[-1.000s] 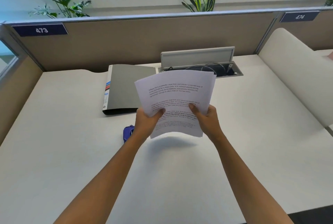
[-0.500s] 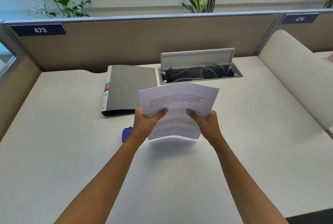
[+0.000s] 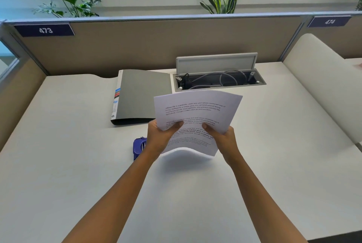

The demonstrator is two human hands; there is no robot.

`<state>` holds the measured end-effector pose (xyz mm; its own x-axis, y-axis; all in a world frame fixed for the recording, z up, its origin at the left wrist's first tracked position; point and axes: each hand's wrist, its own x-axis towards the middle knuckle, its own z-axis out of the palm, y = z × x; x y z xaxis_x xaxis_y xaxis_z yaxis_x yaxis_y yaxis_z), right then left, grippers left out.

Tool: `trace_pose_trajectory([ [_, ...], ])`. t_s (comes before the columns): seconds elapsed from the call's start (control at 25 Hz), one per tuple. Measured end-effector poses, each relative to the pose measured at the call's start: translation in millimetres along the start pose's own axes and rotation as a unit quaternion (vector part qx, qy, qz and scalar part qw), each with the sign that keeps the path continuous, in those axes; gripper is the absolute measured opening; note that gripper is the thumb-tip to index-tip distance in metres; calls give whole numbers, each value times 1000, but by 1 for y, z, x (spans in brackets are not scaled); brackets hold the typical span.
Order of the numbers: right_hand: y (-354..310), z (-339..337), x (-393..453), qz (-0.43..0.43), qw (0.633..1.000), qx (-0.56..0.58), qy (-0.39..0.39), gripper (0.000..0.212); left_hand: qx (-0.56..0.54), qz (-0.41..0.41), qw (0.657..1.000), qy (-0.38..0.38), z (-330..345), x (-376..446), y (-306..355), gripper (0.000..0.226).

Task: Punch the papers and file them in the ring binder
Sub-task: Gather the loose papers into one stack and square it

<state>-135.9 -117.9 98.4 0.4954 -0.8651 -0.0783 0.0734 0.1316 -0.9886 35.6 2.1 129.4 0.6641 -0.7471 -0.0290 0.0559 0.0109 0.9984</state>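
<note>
Papers (image 3: 197, 109) off desk (image 3: 68, 164), binder (image 3: 145, 96) adj.

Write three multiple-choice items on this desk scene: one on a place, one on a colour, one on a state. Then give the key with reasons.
1. Where does the hole punch lie?
A. On the ring binder
B. On the desk, beside the left wrist
C. In the cable tray

2. What colour is the hole punch?
A. Blue
B. Red
C. Green

3. What state is the ring binder in?
A. Standing upright
B. Open, rings showing
C. Closed, lying flat

Key: 1 B, it sits on the desk, partly hidden by the left arm. 2 A, its body is blue. 3 C, its grey cover lies shut while the left hand and the right hand grip the papers.
</note>
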Motion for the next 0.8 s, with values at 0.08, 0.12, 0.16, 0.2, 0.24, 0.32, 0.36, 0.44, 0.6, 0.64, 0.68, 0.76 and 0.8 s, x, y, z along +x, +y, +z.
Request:
trace_pose_trajectory([
  [0.08, 2, -2, 0, 7, 1000, -10, -8, 22, 0, -5, 1000, 2, -1, -1, -3, 31],
  [0.12, 5, -2, -2, 14, 1000, -14, -11, 23, 1, -16, 1000, 5, -1, -3, -6, 30],
  [0.16, 7, -2, -2, 21, 1000, -17, -14, 24, 2, -29, 1000, 9, 0, -5, -9, 30],
  [0.2, 8, -1, -3, 24, 999, -21, -16, 25, 3, -38, 999, 15, 1, -7, -12, 31],
  [0.24, 8, -1, -4, 23, 999, -23, -17, 26, 3, -43, 999, 22, 2, -8, -13, 32],
  [0.32, 6, -1, -4, 10, 999, -26, -20, 28, 6, -46, 998, 35, 2, -7, -12, 34],
  [0.36, 6, -2, -4, 5, 999, -27, -23, 30, 6, -46, 998, 39, 1, -7, -12, 35],
  [0.44, 11, -3, -5, 8, 999, -35, -30, 33, 6, -54, 998, 38, 0, -9, -17, 37],
  [0.6, 20, -6, -8, 13, 997, -59, -37, 35, -3, -66, 997, 31, -1, -17, -27, 39],
  [0.64, 19, -6, -7, 10, 997, -61, -38, 35, -3, -62, 998, 28, -2, -16, -27, 40],
  [0.68, 17, -7, -7, 8, 998, -57, -39, 33, -3, -56, 998, 25, -3, -15, -27, 40],
  [0.76, 19, -8, -7, 3, 998, -46, -45, 32, -4, -54, 998, 21, -5, -13, -28, 42],
  [0.8, 22, -8, -8, 6, 998, -47, -47, 32, -4, -58, 998, 21, -5, -14, -30, 43],
])
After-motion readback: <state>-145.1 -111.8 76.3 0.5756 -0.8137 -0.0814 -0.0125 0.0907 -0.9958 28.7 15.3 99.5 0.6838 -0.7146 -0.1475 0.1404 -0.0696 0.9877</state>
